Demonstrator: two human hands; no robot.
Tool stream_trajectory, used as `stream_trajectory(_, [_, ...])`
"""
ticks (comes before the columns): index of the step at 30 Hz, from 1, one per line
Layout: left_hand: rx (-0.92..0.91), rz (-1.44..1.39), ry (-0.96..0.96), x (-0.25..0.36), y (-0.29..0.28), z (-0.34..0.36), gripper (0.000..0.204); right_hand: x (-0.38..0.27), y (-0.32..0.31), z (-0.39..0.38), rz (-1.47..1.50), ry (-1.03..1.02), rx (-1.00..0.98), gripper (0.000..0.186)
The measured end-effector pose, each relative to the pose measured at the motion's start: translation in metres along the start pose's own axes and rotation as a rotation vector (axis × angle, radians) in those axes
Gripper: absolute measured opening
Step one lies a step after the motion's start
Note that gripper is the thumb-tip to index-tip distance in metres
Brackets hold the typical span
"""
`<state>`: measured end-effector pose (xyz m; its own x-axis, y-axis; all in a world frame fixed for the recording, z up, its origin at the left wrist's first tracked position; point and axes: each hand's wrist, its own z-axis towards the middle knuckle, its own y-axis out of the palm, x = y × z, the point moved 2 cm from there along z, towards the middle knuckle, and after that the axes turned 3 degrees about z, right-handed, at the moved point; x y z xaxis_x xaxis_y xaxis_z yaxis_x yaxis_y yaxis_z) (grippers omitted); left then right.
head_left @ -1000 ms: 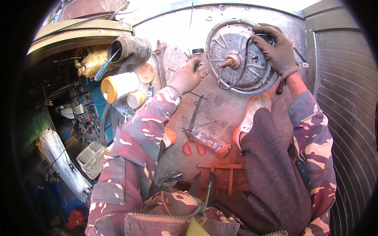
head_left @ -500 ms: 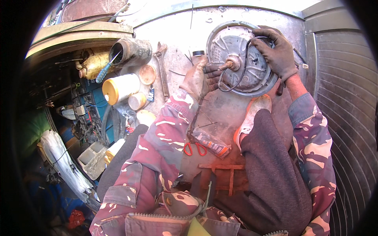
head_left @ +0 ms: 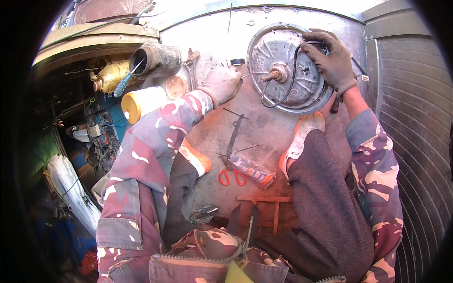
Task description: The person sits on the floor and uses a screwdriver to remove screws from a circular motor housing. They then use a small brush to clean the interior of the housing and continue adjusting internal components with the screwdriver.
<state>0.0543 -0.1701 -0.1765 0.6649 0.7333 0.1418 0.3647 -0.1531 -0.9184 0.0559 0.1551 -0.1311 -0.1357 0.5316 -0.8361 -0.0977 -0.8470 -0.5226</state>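
A round metal hub motor (head_left: 283,52) lies on the ground ahead of me, its threaded axle (head_left: 271,76) pointing left. A black cable (head_left: 293,78) loops from the axle up to my right hand. My gloved right hand (head_left: 332,61) grips the motor's upper right side, with the cable passing by its thumb and fingers. Left of the axle, my gloved left hand (head_left: 222,84) is closed, pinching a thin wire-like piece (head_left: 252,74) that reaches the axle tip. Beside that hand is a small black round thing (head_left: 237,62). An adjustable wrench (head_left: 192,63) lies partly behind the left hand.
Red-handled scissors (head_left: 231,177) and a plastic packet (head_left: 253,170) lie between my feet, near a rusty metal frame (head_left: 264,200). To the left are a yellow-lidded tub (head_left: 144,103) and a dark can (head_left: 163,61) holding a screwdriver (head_left: 123,85). A ribbed shutter (head_left: 413,118) borders the right.
My left hand has drawn back leftward from the axle and gone from open fingers to a closed pinch. The right hand stays on the motor, which has barely moved.
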Motion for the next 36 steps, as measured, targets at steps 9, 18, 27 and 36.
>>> stream_trajectory(9, [0.000,-0.373,-0.462,0.009,0.011,-0.020,0.055,0.005,0.003,0.007,0.037,0.134,-0.066,0.034])
stream_trajectory(18, [-0.230,-1.729,-0.899,0.042,0.016,-0.012,0.091,0.003,0.001,0.006,-0.002,0.086,-0.028,0.037])
stream_trajectory(27, [-0.123,-2.160,-1.106,0.047,0.027,0.004,0.068,-0.002,-0.001,0.005,-0.015,0.056,-0.020,0.036])
stream_trajectory(36, [0.007,-1.887,-0.921,0.042,0.039,0.002,0.059,-0.003,-0.001,0.005,0.007,0.055,-0.008,0.035])
